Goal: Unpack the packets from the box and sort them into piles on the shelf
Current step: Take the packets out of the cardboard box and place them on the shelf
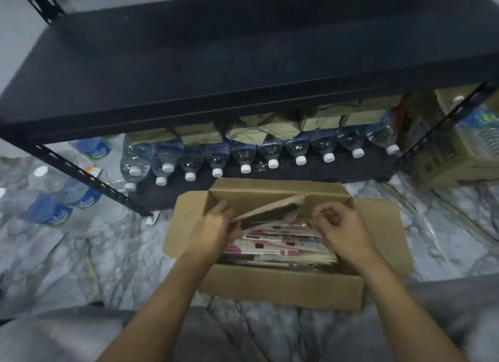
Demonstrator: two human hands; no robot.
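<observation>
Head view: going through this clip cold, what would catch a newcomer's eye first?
The open cardboard box on the marbled floor at lower centre is full of pink-and-white packets. The left hand grips a tilted brown cardboard sheet above them, and the right hand is curled close by. Behind it, a row of water bottles lies caps-forward on the bottom shelf, under a wide dark shelf board.

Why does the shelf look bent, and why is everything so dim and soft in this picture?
Head view: the wide-angle lens bows the shelf edge; light is dim and bluish; the shelf shades the bottles below; the corners are blurriest; the left hand, gripping a brown sheet, and the packets in the box read clearest.
</observation>
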